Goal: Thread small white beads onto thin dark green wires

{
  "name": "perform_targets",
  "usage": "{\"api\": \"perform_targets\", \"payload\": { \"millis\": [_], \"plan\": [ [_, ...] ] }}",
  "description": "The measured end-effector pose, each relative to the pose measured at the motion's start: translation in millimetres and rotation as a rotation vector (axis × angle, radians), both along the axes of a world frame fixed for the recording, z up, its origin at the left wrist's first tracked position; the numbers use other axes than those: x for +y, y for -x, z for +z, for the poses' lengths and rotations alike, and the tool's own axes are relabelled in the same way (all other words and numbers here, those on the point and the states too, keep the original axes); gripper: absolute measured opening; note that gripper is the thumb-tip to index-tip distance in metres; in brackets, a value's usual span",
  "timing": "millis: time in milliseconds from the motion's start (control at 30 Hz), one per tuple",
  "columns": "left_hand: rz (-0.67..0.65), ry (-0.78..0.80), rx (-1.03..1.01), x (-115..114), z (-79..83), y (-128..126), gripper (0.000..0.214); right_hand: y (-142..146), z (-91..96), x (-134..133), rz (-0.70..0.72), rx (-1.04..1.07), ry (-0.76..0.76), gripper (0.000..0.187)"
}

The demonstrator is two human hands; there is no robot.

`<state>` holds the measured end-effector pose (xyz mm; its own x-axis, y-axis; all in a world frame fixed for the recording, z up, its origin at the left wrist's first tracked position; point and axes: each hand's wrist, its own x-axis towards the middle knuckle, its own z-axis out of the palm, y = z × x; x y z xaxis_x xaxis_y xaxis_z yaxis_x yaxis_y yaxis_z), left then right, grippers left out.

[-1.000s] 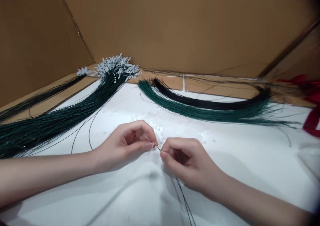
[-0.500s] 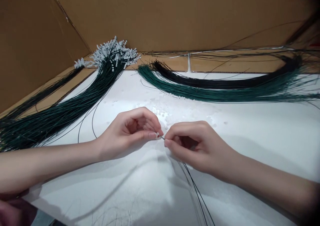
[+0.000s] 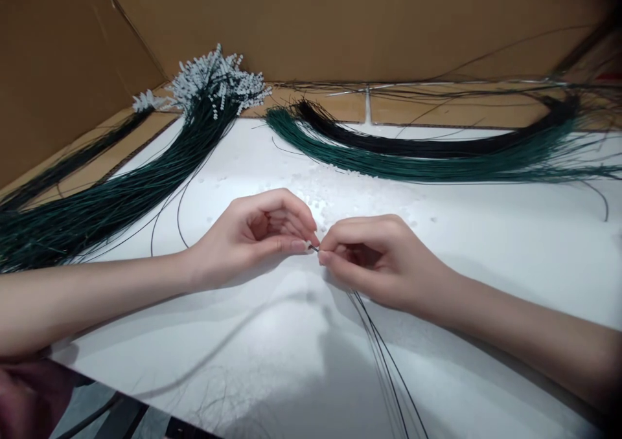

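Near the middle of the white table, my left hand (image 3: 272, 235) pinches a tiny white bead (image 3: 308, 245) between thumb and forefinger. Facing it, my right hand (image 3: 379, 258) has its thumb and forefinger closed on thin dark wires (image 3: 383, 351). The wire tips poke out from the right fingertips and meet the bead; whether they pass through its hole I cannot tell. The wires' long ends trail below my right hand toward the table's front. Loose small white beads (image 3: 318, 204) are scattered just behind both hands.
A thick bundle of green wires tipped with white beads (image 3: 214, 83) lies at the left. Behind the hands, a green wire bundle (image 3: 389, 167) and a black wire bundle (image 3: 413, 146) curve across the table. Cardboard walls (image 3: 340, 24) stand at the back and left.
The whole view has shifted, so hands and table appear slightly higher. Both hands keep their pinch, and the fingertips with bead and wire tips remain close together.
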<state>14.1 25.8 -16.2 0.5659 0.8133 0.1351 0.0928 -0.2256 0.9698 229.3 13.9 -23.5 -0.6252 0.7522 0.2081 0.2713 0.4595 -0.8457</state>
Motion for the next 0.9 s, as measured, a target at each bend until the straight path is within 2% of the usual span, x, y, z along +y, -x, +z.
{"api": "perform_targets", "payload": {
  "millis": [267, 900],
  "plan": [
    [0.021, 0.002, 0.033, -1.7, 2.0, -1.0, 0.014, 0.7, 3.3, 0.5, 0.001, -0.061, -0.006, 0.016],
    [0.041, -0.01, 0.06, -1.7, 3.2, -0.8, 0.013, 0.5, 4.1, -0.8, -0.017, -0.049, 0.055, 0.016]
  ]
}}
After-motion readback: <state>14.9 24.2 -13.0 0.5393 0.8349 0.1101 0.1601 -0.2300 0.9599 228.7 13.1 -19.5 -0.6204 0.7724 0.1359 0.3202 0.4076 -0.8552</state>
